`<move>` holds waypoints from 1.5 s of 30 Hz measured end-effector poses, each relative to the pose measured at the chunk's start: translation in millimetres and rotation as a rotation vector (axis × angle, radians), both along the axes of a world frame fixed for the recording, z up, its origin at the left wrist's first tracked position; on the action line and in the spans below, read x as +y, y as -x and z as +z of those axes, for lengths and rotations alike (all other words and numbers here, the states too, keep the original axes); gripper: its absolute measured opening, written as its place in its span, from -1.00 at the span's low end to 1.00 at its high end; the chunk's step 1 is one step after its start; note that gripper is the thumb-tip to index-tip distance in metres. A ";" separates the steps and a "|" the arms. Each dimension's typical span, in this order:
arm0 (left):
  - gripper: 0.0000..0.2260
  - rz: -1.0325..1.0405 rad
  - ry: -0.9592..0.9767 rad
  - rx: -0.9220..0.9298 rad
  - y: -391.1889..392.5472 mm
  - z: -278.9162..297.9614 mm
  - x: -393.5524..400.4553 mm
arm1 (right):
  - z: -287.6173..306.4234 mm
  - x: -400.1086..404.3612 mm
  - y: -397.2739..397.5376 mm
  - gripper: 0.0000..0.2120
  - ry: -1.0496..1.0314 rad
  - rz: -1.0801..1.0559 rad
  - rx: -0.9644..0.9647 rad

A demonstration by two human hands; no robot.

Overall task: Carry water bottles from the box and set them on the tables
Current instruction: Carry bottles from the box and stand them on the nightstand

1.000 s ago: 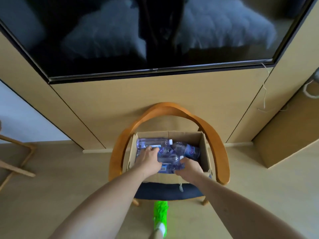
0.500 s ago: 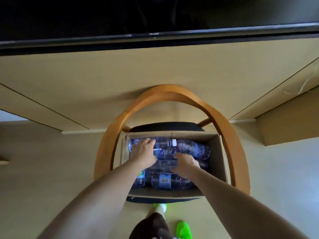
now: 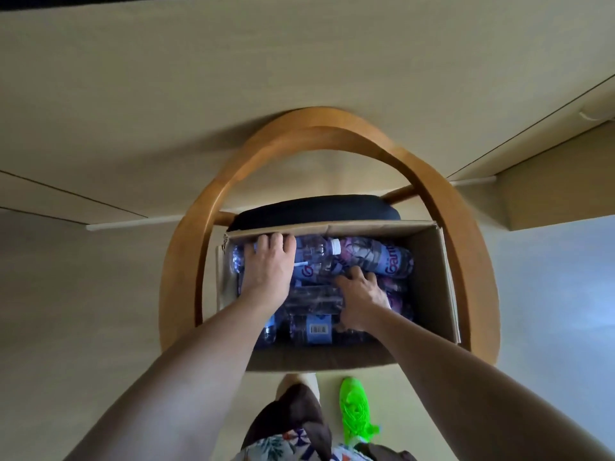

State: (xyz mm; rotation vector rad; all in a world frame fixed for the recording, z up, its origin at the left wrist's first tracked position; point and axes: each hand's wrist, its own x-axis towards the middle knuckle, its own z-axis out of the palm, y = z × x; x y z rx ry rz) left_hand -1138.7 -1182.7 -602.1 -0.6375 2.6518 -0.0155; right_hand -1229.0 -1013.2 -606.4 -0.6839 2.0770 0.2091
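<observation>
Dim, soft indoor light; strong wide-angle distortion.
Cooler brightness is seen on the floor [image 3: 549, 277] at right; the box [image 3: 429, 261] interior is shadowed; straight edges are bowed; slight softness throughout.

frame centre: cardboard box [image 3: 429, 277] on wooden chair [image 3: 442, 207], full of lying water bottles [image 3: 376, 257] | left hand [image 3: 268, 269] fingers curled over top-left bottle | right hand [image 3: 361, 296] gripping middle bottle | bottom centre: green shoe [image 3: 355, 409]
</observation>
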 end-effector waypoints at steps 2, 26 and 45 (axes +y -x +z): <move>-0.25 -0.057 0.017 -0.018 1.2 1.2 -4.9 | 1.1 0.6 0.9 -0.18 0.006 -0.021 0.007; -0.45 0.191 -0.489 0.074 42.6 117.5 86.4 | 147.0 95.7 -28.1 -0.27 0.561 -0.835 0.225; -0.59 -0.150 -1.574 -0.278 84.9 309.5 460.6 | 311.9 397.9 -119.1 -0.48 1.735 -2.134 -0.065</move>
